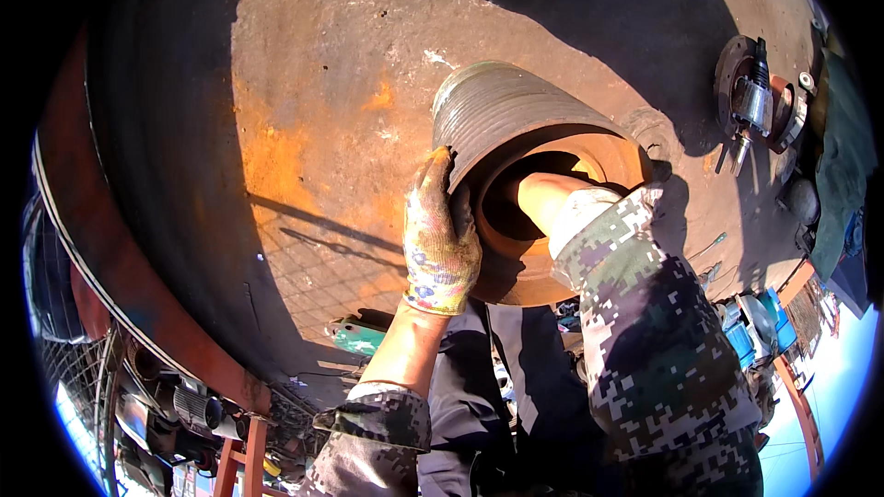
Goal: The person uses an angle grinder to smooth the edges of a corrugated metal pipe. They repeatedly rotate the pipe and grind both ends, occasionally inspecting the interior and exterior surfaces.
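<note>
We're gripping the ribbed metal cylinder point(516, 110) near its open end with our gloved left hand point(440, 248); our right hand point(534, 193) is reaching inside, fingers hidden, grasp unclear. Work inside looks underway; we're not seeing what's done or left. Cylinder's resting on rust-stained ground point(322, 64), metal parts point(757, 106) lying farther right.

Left hand point(440, 244) points forward in a pale, flower-patterned knit glove point(433, 267), thumb parted from fingers; the camouflage-sleeved right forearm point(658, 331) angles inward, bare wrist point(543, 200) bright, right hand hidden!
</note>
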Demonstrator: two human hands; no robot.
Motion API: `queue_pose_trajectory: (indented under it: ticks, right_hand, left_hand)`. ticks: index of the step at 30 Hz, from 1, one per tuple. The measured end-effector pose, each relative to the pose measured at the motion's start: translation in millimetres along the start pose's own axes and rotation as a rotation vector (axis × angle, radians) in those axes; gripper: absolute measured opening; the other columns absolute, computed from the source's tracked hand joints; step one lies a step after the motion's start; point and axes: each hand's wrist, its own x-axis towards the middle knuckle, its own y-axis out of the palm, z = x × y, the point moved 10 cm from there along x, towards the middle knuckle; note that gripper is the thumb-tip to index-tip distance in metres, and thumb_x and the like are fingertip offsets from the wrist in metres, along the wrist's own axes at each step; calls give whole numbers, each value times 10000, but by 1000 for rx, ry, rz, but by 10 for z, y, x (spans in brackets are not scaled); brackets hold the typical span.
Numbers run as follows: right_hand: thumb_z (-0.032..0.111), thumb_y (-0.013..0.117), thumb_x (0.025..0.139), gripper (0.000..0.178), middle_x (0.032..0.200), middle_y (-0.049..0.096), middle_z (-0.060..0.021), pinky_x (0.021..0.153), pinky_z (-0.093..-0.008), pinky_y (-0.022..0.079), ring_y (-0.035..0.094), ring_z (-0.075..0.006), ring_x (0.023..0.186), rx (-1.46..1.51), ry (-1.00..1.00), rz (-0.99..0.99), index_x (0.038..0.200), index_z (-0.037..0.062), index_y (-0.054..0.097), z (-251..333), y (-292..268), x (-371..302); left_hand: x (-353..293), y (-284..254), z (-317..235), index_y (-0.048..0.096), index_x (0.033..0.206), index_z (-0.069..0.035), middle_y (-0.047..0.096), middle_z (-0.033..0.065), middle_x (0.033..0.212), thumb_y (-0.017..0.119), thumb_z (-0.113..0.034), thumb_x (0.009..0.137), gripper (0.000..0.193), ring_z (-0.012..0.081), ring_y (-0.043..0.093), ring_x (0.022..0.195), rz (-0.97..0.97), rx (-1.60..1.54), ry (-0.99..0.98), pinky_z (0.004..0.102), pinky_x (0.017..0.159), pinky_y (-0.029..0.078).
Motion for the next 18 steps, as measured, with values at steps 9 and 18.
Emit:
queue_pose_trajectory:
  ticks: [9,18]
  right_hand:
    - [204,666,901,273,962,759,-85,802,-361,538,669,-248,863,-83,6,166,1115,96,798,97,49,-465]
    - [208,667,919,299,978,755,-68,831,-347,530,646,-225,863,-162,-19,270,1166,96,793,25,-4,-248]
  left_hand:
    - [-6,40,21,529,1446,8,602,261,1397,629,32,959,497,454,578,1282,18,-36,-36,483,1093,462]
    - [-43,-19,116,513,1463,-2,597,269,1387,585,25,991,478,451,581,1283,52,12,-54,480,1087,468]
